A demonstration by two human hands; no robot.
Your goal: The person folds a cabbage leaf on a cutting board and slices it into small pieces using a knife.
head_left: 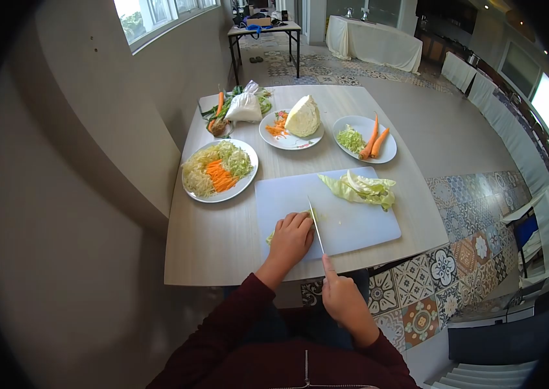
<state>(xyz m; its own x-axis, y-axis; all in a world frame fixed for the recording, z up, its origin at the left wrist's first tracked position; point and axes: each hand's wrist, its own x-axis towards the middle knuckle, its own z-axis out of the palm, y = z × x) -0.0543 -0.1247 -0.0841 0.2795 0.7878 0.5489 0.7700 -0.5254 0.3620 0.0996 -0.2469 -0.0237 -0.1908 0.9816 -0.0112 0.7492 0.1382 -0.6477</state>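
My right hand (344, 299) is closed round the handle of a kitchen knife (316, 228), its forefinger stretched along the top. The blade stands on a white cutting board (359, 230) and points away from me. Just left of the blade, my left hand (292, 235) presses down with curled fingers on a piece of cabbage leaf (269, 239). Most of that piece is hidden under the hand; only pale green edges show. Loose cabbage leaves (362, 188) lie at the board's far right corner, apart from both hands.
A plate of shredded vegetables (246, 188) stands left of the board. Behind it are a half cabbage (303, 117) on a plate, two carrots (372, 137) on another plate, and a white plastic bag (244, 108) beside greens. A wall (93, 194) runs close along the left.
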